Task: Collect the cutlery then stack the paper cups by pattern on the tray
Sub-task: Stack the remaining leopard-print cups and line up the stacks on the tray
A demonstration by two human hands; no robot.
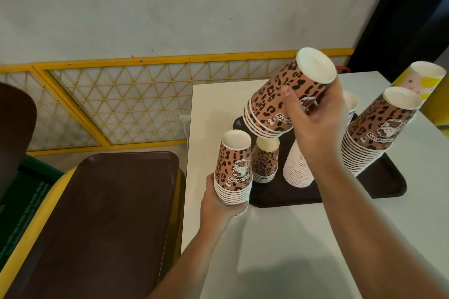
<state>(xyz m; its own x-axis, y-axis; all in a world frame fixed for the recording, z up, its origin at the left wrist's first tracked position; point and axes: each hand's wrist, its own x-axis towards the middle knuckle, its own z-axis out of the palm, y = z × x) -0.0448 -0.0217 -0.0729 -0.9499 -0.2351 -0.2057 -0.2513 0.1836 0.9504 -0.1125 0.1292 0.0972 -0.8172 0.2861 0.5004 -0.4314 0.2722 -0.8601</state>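
The person is well into the cup-stacking step; no cutlery shows anywhere, so I judge that part is done or out of view. Take the dark tray [379, 189] on the white table [279, 238] as the landmark; the right hand [315, 124] hangs above its middle, grip curled round a short leopard stack [279, 99] held tilted, upside down, clear of everything beneath it; the left hand [218, 201] is at the tray's near-left corner, grip wrapped round the bottom of a second leopard stack [234, 167], upright and inverted. On the tray stand a small leopard stack [266, 160] at its left, a tall white stack [297, 167] in the middle and a tall leopard stack [379, 128] at the right; beyond the tray's right end a yellow-spotted cup [422, 77] shows. An empty brown tray [109, 213] lies well to the left of it, off the table.

The next move, I'd guess, is to bring the lifted stack down over the left hand's one; the mouths must line up squarely, since tilted paper rims catch and buckle.
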